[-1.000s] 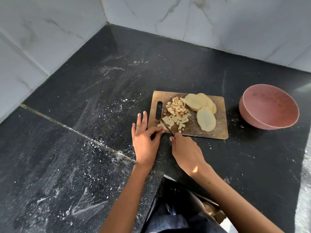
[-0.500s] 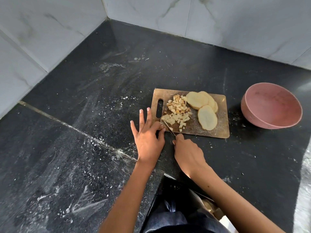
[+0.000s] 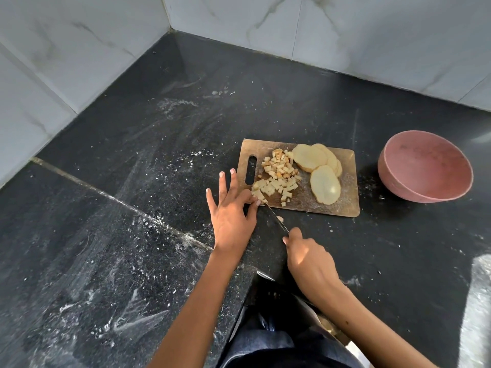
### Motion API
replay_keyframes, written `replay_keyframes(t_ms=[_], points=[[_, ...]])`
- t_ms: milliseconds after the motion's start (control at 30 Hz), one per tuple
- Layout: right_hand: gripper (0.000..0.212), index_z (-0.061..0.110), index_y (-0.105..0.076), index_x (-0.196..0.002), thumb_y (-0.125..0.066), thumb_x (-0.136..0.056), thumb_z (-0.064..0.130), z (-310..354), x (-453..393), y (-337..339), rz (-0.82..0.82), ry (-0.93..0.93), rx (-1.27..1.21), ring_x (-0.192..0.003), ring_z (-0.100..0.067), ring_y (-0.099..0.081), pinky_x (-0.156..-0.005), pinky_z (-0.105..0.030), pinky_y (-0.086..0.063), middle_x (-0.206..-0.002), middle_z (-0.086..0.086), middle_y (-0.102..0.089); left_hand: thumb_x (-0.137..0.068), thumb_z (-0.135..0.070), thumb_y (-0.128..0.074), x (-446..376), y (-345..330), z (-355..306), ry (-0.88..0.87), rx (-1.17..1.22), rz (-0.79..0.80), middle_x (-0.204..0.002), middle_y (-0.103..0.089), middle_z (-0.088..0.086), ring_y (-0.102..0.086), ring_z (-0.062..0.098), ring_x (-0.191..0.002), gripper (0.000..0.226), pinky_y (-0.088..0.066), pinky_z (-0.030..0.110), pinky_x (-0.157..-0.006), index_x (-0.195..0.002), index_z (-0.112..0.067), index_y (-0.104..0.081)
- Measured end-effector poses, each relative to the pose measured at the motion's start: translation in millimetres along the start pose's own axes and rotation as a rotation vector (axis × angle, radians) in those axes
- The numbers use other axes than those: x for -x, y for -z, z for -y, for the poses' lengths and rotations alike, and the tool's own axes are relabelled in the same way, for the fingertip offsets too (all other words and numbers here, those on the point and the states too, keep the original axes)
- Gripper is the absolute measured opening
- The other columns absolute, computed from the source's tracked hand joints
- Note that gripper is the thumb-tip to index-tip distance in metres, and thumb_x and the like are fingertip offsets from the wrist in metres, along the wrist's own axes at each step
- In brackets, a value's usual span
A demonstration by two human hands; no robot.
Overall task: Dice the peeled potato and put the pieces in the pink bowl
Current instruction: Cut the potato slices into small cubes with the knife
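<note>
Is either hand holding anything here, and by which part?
The right hand holds a thin-bladed knife by its handle, hidden in the grip. The left hand pinches pale potato pieces between thumb and forefinger.

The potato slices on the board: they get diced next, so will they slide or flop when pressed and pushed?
The potato slices look thick and hold flat, so they are probably stiff, not floppy. Their cut faces look moist, so they may slip against each other where they overlap. Lying flat on the cutting board, they are unlikely to roll.
</note>
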State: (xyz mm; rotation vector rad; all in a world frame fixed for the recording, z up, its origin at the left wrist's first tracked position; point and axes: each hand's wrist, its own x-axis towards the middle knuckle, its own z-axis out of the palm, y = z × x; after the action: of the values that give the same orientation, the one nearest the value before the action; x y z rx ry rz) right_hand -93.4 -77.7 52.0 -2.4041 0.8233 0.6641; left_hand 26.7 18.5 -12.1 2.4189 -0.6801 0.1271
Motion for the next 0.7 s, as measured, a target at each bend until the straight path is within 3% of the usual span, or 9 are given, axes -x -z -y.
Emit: replay_keyframes(t_ms=[167,233,300,433,567,700], points=[[0.032,0.009,-0.044,-0.111,-0.023,-0.105,0.033,-2.5,-12.4,13.5,-0.043,0.016,-0.001,-0.096,-0.034,-0.059,-0.069,-0.035,-0.037,-0.099,-0.013,-0.061,-0.087,-0.022,-0.069,-1.2,2.3,-2.1,0.009,0.020,0.037,-0.151,-0.037,0.011,-0.015,0.029,-0.147,0.009,-0.011,0.059,-0.117,-0.081,-0.018,-0.063],[0.031,0.010,-0.044,-0.109,-0.024,-0.105,0.035,-4.8,-11.5,15.9,-0.067,0.027,0.006,-0.092,-0.032,-0.059,-0.068,-0.035,-0.037,-0.086,-0.007,-0.057,-0.085,-0.018,-0.071,-0.6,5.0,-2.0,-0.009,0.056,0.012,-0.154,-0.031,0.015,-0.011,0.031,-0.147,0.006,-0.017,0.058,-0.116,-0.082,-0.015,-0.066],[0.028,0.014,-0.040,-0.100,-0.024,-0.104,0.037,-2.9,-8.8,16.4,-0.093,0.057,-0.002,-0.081,-0.029,-0.056,-0.066,-0.034,-0.036,-0.076,-0.001,-0.050,-0.082,-0.016,-0.074,-0.4,8.9,-0.1,-0.005,0.111,-0.040,-0.157,-0.022,0.017,-0.005,0.033,-0.148,0.006,-0.015,0.051,-0.117,-0.086,-0.016,-0.070],[0.025,0.018,-0.035,-0.092,-0.024,-0.104,0.037,12.0,-11.2,14.2,-0.132,0.126,-0.024,-0.064,-0.021,-0.045,-0.060,-0.034,-0.035,-0.068,0.003,-0.043,-0.079,-0.021,-0.078,-1.8,11.7,3.8,0.086,0.128,-0.100,-0.156,-0.023,0.018,-0.004,0.034,-0.148,0.015,-0.009,0.047,-0.116,-0.094,-0.022,-0.074],[0.025,0.016,-0.037,-0.093,-0.024,-0.105,0.034,24.2,-17.6,10.2,-0.148,0.162,-0.021,-0.067,-0.024,-0.046,-0.060,-0.035,-0.035,-0.070,0.002,-0.043,-0.081,-0.024,-0.076,-2.7,8.2,6.1,0.155,0.123,-0.096,-0.157,-0.021,0.017,-0.003,0.033,-0.148,0.016,-0.006,0.045,-0.117,-0.097,-0.023,-0.076],[0.027,0.012,-0.043,-0.105,-0.024,-0.105,0.031,31.7,-21.3,7.8,-0.146,0.154,0.005,-0.085,-0.030,-0.058,-0.062,-0.035,-0.034,-0.091,-0.007,-0.058,-0.081,-0.022,-0.076,-6.3,5.7,6.3,0.190,0.157,-0.096,-0.157,-0.020,0.016,-0.002,0.030,-0.148,0.009,-0.004,0.041,-0.116,-0.091,-0.024,-0.077]])
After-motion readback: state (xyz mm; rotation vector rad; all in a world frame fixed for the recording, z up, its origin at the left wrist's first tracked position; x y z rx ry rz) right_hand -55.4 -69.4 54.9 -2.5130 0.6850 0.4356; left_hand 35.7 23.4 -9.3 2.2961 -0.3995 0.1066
